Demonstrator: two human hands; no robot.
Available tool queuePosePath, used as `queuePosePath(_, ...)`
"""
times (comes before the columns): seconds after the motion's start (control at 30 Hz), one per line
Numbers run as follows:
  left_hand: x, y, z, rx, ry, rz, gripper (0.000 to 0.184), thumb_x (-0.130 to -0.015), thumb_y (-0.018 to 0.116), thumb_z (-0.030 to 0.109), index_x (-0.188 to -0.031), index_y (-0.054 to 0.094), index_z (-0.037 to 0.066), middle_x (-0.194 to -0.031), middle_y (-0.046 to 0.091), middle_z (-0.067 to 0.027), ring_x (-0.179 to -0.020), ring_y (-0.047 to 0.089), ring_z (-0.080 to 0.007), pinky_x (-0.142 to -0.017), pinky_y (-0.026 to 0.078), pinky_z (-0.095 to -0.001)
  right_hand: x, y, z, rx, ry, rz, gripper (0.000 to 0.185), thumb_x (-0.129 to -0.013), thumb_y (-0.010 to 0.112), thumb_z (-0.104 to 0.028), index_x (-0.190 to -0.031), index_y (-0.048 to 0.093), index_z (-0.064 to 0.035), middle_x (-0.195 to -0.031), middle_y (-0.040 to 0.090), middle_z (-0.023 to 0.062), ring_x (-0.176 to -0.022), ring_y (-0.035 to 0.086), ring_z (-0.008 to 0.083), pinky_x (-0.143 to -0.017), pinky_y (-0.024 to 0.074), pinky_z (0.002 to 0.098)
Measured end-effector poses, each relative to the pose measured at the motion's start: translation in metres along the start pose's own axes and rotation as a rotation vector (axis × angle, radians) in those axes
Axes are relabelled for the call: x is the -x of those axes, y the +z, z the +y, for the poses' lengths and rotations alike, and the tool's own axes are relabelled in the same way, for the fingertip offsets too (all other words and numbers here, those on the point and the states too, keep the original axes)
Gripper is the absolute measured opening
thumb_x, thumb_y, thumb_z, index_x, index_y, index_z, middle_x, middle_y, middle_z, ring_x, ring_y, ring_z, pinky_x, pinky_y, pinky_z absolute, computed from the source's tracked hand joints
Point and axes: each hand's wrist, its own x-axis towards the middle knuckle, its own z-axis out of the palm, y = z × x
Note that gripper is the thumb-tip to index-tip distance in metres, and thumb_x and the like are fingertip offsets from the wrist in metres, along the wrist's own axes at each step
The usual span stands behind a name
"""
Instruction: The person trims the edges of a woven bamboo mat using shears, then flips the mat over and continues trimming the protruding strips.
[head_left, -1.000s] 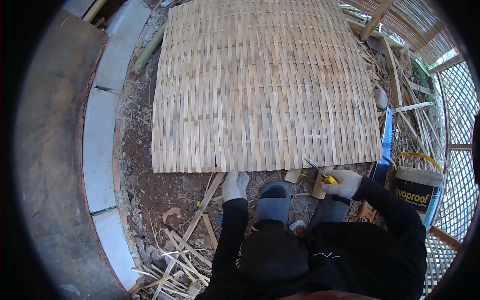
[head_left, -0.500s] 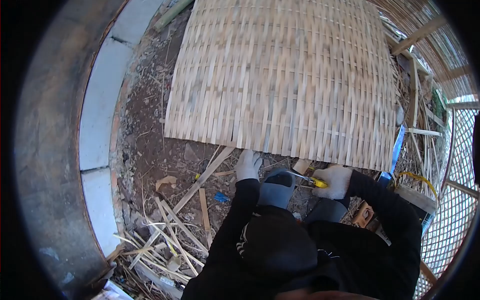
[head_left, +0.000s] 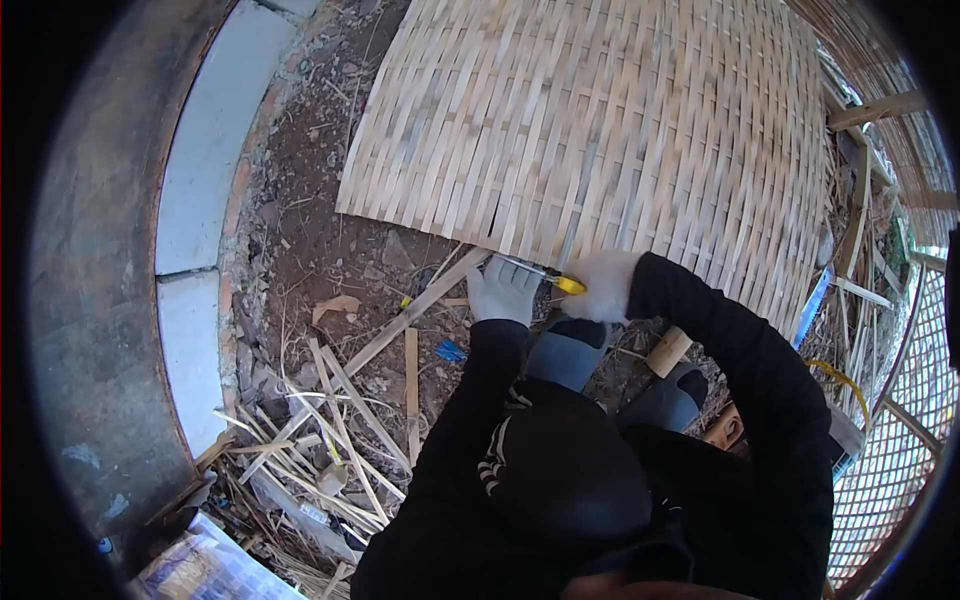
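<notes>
Two gloved hands meet near the lower edge of the mat: the right hand (head_left: 602,285) is curled around the yellow grip of a small hand tool (head_left: 569,285), whose thin metal end points across to the left hand (head_left: 503,290). That left hand lies with its fingers side by side just at the mat's edge, palm side hidden, and I cannot tell whether it pinches the edge or only touches it. The woven mat (head_left: 600,130) spreads away from the hands over the ground (head_left: 310,250), pale strips crossing one another, its top running out of view. Below the hands are the person's two grey slippers (head_left: 566,352), one under each knee side of the dark clothing, with a short piece of bamboo (head_left: 669,351) near the right one. A long wooden slat (head_left: 410,310) slants down from beside the left hand; a blue scrap (head_left: 450,350) lies near it, and farther down is a heap of thin strips (head_left: 330,450). Off to the right, a blue saw blade (head_left: 815,308) lies by the mat's side, with a lattice (head_left: 900,480) beyond. At far left, white blocks (head_left: 190,350) border a brown board (head_left: 90,300).
</notes>
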Motion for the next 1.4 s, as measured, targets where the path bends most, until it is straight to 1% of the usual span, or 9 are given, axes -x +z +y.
queuePosePath(0.23,0.011,0.006,0.006,-0.013,0.027,0.049,0.079,-0.100,0.037,0.070,-0.134,0.051,0.000,-0.128,0.056,-0.0126,-0.113,0.054,-0.0271,-0.100,0.043,-0.0426,-0.072,-0.015,-0.021,0.159,0.017,-0.053,0.041,-0.085,0.061,-0.041,-0.093,0.074,-0.0031,-0.077,0.073,0.0153,-0.074,0.072,0.0292,-0.070,0.0552,0.0407)
queuePosePath(0.33,0.014,0.005,0.007,-0.018,0.025,0.045,0.079,-0.101,0.034,0.070,-0.141,0.048,0.003,-0.136,0.056,-0.0115,-0.129,0.051,-0.0299,-0.107,0.040,-0.0469,-0.079,-0.024,-0.037,0.203,0.027,-0.072,0.043,-0.085,0.061,-0.044,-0.087,0.077,-0.0042,-0.076,0.074,0.0130,-0.070,0.071,0.0262,-0.067,0.0558,0.0390)
queuePosePath(0.4,0.014,0.004,0.006,-0.024,0.039,0.029,0.078,-0.100,0.035,0.070,-0.140,0.049,0.005,-0.135,0.057,-0.0108,-0.128,0.052,-0.0298,-0.107,0.040,-0.0476,-0.081,-0.030,-0.045,0.138,0.034,-0.136,0.043,-0.086,0.061,-0.044,-0.089,0.077,-0.0046,-0.076,0.074,0.0130,-0.070,0.071,0.0257,-0.067,0.0561,0.0384)
queuePosePath(0.63,0.019,0.009,0.007,-0.061,0.062,0.045,0.075,-0.099,0.037,0.071,-0.140,0.050,0.009,-0.135,0.058,-0.0097,-0.126,0.054,-0.0297,-0.107,0.041,-0.0498,-0.093,-0.029,-0.049,0.291,-0.010,-0.104,0.048,-0.084,0.061,-0.049,-0.092,0.078,-0.0044,-0.078,0.073,0.0176,-0.074,0.072,0.0301,-0.071,0.0570,0.0408)
queuePosePath(0.77,0.024,0.013,0.008,-0.060,0.080,0.008,0.077,-0.099,0.039,0.072,-0.133,0.056,0.006,-0.132,0.059,-0.0132,-0.127,0.054,-0.0316,-0.111,0.039,-0.0498,-0.094,-0.031,-0.049,0.360,-0.070,-0.041,0.050,-0.082,0.062,-0.051,-0.091,0.077,-0.0036,-0.079,0.073,0.0194,-0.075,0.072,0.0330,-0.072,0.0571,0.0414)
queuePosePath(0.83,0.022,0.009,0.008,-0.075,0.080,-0.018,0.078,-0.099,0.038,0.073,-0.134,0.055,0.006,-0.134,0.058,-0.0136,-0.129,0.053,-0.0318,-0.112,0.038,-0.0498,-0.091,-0.034,-0.054,0.338,-0.077,-0.008,0.049,-0.082,0.062,-0.050,-0.092,0.077,-0.0038,-0.080,0.073,0.0195,-0.076,0.072,0.0336,-0.073,0.0572,0.0414)
queuePosePath(0.93,0.022,0.006,0.008,-0.137,0.088,-0.041,0.083,-0.098,0.038,0.074,-0.147,0.043,0.007,-0.140,0.053,-0.0139,-0.130,0.052,-0.0329,-0.111,0.038,-0.0529,-0.090,-0.034,-0.056,0.260,-0.050,0.024,0.046,-0.083,0.063,-0.047,-0.096,0.077,-0.0048,-0.083,0.074,0.0189,-0.078,0.073,0.0338,-0.074,0.0573,0.0416)
queuePosePath(1.1,0.021,0.006,0.009,-0.132,0.068,-0.010,0.085,-0.097,0.038,0.075,-0.147,0.042,0.006,-0.141,0.051,-0.0142,-0.131,0.050,-0.0324,-0.112,0.037,-0.0519,-0.101,-0.025,-0.048,0.294,-0.056,0.082,0.044,-0.083,0.064,-0.043,-0.107,0.074,-0.0072,-0.086,0.075,0.0183,-0.083,0.073,0.0354,-0.077,0.0575,0.0425)
queuePosePath(1.4,0.018,0.003,0.008,-0.106,0.057,-0.002,0.081,-0.097,0.041,0.074,-0.142,0.047,0.007,-0.133,0.055,-0.0134,-0.125,0.053,-0.0319,-0.108,0.041,-0.0512,-0.096,-0.025,-0.039,0.110,-0.114,0.096,0.048,-0.086,0.063,-0.047,-0.107,0.073,-0.0050,-0.086,0.073,0.0205,-0.085,0.072,0.0384,-0.080,0.0567,0.0452)
